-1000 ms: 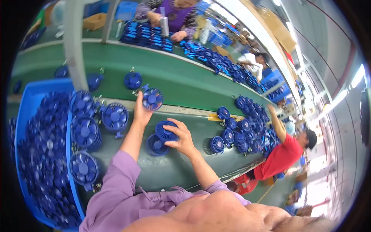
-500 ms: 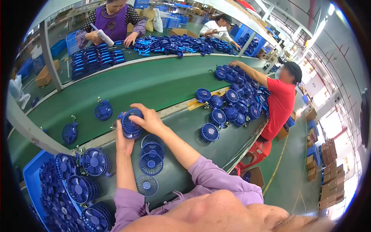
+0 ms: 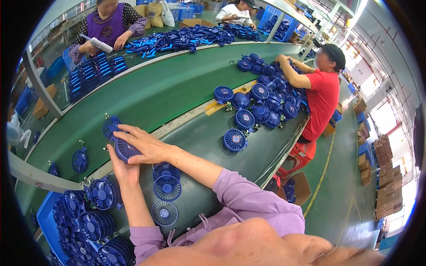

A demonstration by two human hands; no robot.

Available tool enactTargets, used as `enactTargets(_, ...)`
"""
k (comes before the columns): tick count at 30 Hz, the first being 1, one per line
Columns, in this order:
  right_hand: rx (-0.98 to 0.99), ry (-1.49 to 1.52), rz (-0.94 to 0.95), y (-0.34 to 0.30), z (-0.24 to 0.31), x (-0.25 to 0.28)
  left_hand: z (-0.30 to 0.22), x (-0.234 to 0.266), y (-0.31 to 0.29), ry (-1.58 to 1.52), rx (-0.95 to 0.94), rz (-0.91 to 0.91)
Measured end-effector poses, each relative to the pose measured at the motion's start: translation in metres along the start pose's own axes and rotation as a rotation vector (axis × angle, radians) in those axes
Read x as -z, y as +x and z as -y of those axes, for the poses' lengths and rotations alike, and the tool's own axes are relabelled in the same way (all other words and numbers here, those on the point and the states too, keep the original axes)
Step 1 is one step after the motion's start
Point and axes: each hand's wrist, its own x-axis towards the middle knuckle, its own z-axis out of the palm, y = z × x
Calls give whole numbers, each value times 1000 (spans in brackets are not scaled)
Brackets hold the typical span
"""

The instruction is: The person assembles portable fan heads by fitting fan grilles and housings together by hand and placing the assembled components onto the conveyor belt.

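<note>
Blue fan (image 3: 126, 152) between left hand (image 3: 126, 172), right hand (image 3: 148, 146); loose fan (image 3: 229, 144), label (image 3: 235, 138) unreadable.

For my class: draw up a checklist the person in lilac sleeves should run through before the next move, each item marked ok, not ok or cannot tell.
1. Both hands on the blue fan head: ok; left hand and right hand hold it.
2. Its slatted face fully visible: not ok; the right hand covers part.
3. Clear of the neighbouring fan head: cannot tell; they overlap in view.
4. Loose fan grilles lying apart: not ok; the upper ones overlap.
5. Red-shirted co-worker out of the way: ok, over at the fan-head pile.
</note>
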Motion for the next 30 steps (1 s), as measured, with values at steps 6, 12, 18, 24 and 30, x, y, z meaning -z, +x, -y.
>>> enactTargets(6,-6,179,-64,-4,-9,-20,18,-24,-14,182,-235,-130)
enactTargets(12,-329,1103,-117,-3,-7,-44,35,-26,-19,1292,-1263,-225)
enactTargets(18,-343,998,-172,7,-7,-37,32,-18,-5,1218,-1232,-165)
enactTargets(24,-439,98,-362,2,-80,26,33,10,19,1544,-935,52)
enactTargets(30,-360,-522,-317,-40,-63,61,8,32,79,1700,-862,-262)
